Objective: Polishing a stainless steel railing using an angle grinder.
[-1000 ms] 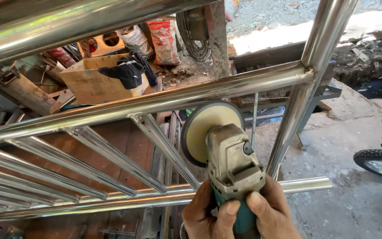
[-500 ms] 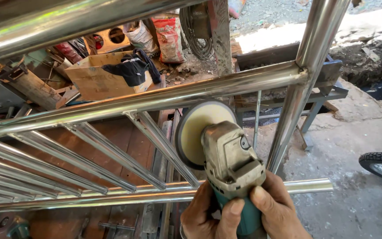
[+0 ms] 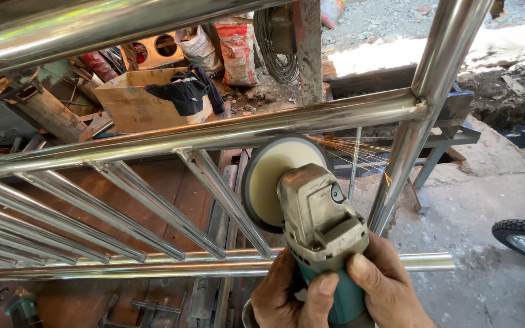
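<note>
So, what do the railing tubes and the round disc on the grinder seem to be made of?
Railing tubes: probably polished stainless steel, since they mirror their surroundings and throw sparks at the disc. Disc: pale, matte face, perhaps felt or fibre; unclear. Both hands, left and right, grip the grinder.

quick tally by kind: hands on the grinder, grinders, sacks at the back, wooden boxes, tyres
hands on the grinder: 2, left hand and right hand
angle grinder: 1
sacks: 2
wooden boxes: 2, the second with round holes
tyre: 1
total: 8
</note>
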